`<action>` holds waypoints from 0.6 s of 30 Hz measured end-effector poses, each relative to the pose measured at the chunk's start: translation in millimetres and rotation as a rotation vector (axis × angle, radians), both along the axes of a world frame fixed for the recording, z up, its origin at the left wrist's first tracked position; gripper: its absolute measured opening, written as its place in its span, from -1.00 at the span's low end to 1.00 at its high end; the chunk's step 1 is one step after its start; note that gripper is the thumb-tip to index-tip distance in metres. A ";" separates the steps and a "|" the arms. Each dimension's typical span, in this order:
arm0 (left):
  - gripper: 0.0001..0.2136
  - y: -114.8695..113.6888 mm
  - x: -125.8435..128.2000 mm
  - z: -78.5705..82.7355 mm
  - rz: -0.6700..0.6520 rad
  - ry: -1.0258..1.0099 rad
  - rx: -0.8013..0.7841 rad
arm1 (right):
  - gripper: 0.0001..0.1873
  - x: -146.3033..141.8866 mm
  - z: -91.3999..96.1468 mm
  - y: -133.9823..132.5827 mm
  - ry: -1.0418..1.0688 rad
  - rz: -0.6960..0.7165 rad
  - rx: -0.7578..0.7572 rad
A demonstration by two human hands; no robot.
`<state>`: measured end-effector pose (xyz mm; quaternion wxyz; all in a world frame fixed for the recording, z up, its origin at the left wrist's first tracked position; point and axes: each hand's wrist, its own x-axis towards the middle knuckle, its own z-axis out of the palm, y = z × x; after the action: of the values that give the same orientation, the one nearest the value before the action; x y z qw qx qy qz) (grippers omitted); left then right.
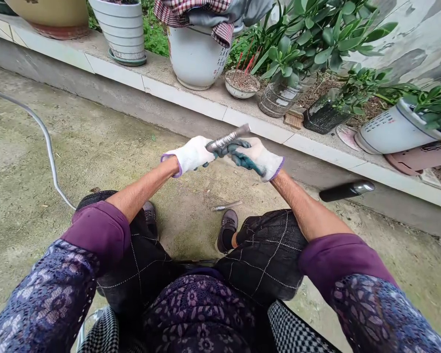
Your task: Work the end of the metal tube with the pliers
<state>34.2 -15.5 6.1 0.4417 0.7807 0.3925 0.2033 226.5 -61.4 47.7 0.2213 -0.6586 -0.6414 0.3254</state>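
Silver ridges run along the tube [228, 139] we have up in front of us, above the ground and between our knees and the ledge. Our left hand [194, 154], in a white glove, grasps its lower end; our right hand [256, 158] curls its fingers just under the middle, and we cannot tell whether they clamp it or only brace it. Working it well probably means keeping the left grip firm, letting the right fingers do the fine work, and holding both wrists low and relaxed. The ridges may catch on the gloves, so light, even pressure seems wise.

Below, a thin rod [226, 206] lies just beyond the tip of our right shoe [229, 221], where a step could roll it. Farther right, a black cylinder [347, 190] with a shiny end is by the ledge [185, 102], which carries a cloth-topped white pot [198, 59] and a bowl [242, 91] with red sticks. To our left, a grey hose [47, 133] curves close to our leg, a likely snag.
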 end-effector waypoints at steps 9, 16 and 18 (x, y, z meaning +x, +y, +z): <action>-0.72 16.4 8.3 -17.2 0.180 0.097 0.028 | -0.78 -35.6 2.9 -17.9 -0.842 0.195 0.129; -0.67 36.5 9.2 -36.2 0.103 0.661 0.436 | -0.76 -39.3 29.2 -21.9 -0.959 0.186 0.147; -0.67 26.5 12.0 -35.5 -0.004 0.717 0.485 | -0.78 -25.2 28.9 -10.8 -0.908 0.150 0.181</action>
<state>46.2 10.9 -29.4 0.0818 0.8838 0.4605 0.0048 201.3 -72.3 76.7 -0.0490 -0.6643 -0.7449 -0.0379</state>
